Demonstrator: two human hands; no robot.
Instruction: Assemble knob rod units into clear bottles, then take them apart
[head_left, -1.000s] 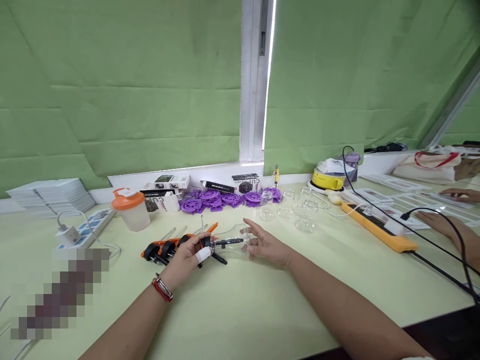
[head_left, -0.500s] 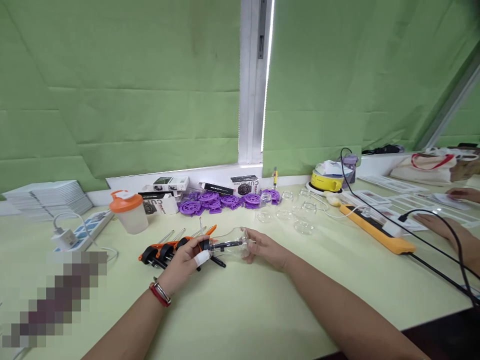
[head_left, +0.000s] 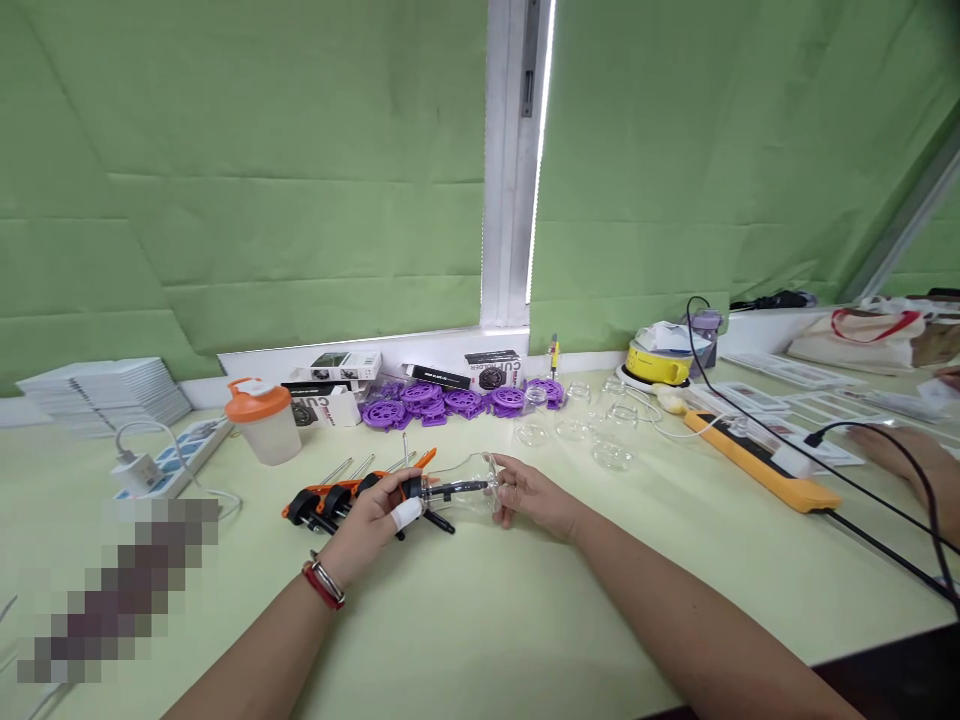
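Note:
My left hand point(head_left: 369, 522), with white tape on the thumb, is closed round the black collar point(head_left: 412, 487) of a clear hourglass-like vessel point(head_left: 466, 467). Lying on its side between my hands, the vessel has a black rod point(head_left: 466, 487) running lengthwise inside it. My right hand point(head_left: 536, 498) grips its wide clear end, fingers curled round the rim. Just behind and left of my left hand lie several black-and-orange parts point(head_left: 306, 508) with thin metal rods. Part of the collar is hidden by my fingers.
Several clear vessels point(head_left: 613, 455) stand behind my right hand. Purple wheel-shaped parts point(head_left: 424, 398) and printed boxes point(head_left: 334, 405) line the back. An orange-lidded shaker cup point(head_left: 270, 430) is left; an orange power strip point(head_left: 761, 465) and another person's hand point(head_left: 900, 450) are right.
My hands keep their grip on the clear vessel, with hardly any motion. The view has shifted slightly. At the far right, the other person's hands have moved a little.

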